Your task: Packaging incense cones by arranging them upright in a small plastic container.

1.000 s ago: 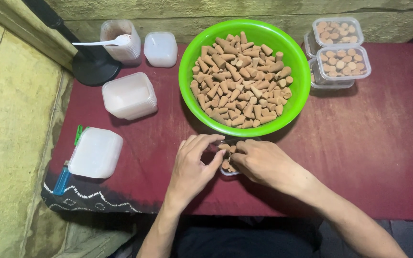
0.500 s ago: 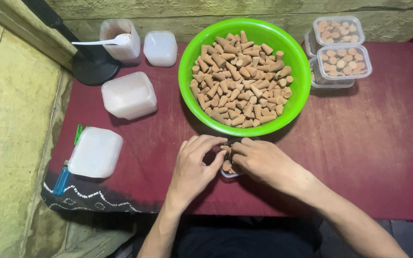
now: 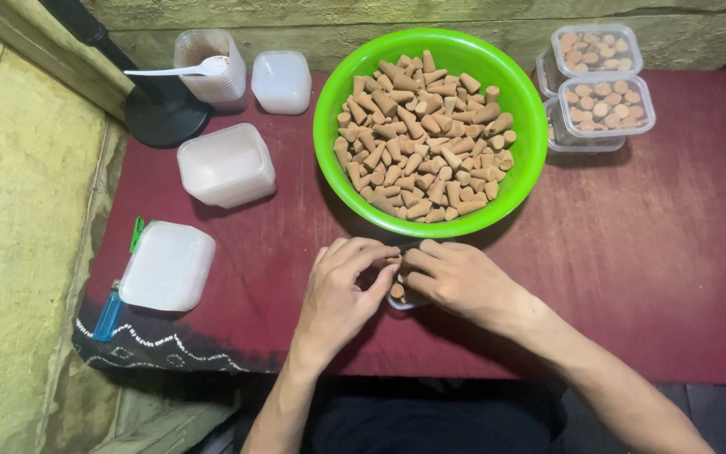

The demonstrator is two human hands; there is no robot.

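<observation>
Hands meet at 6 o'clock of green bowl (image 3: 430,50) of cones: left hand (image 3: 342,290) and right hand (image 3: 455,277) curl together over small tub (image 3: 403,299); exact grip hidden. Two filled lidded tubs (image 3: 607,105) at 2 o'clock; three empty white containers (image 3: 227,164) at 9 o'clock.

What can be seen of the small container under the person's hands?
The small clear container sits on the dark red cloth just in front of the green bowl, near the table's front edge. Both hands cover most of it: the left hand and the right hand meet over its top, so only a bit of rounded, see-through plastic rim and wall shows between them. A few tan cone-shaped pieces show inside. Its full shape and how full it is cannot be told.
</observation>
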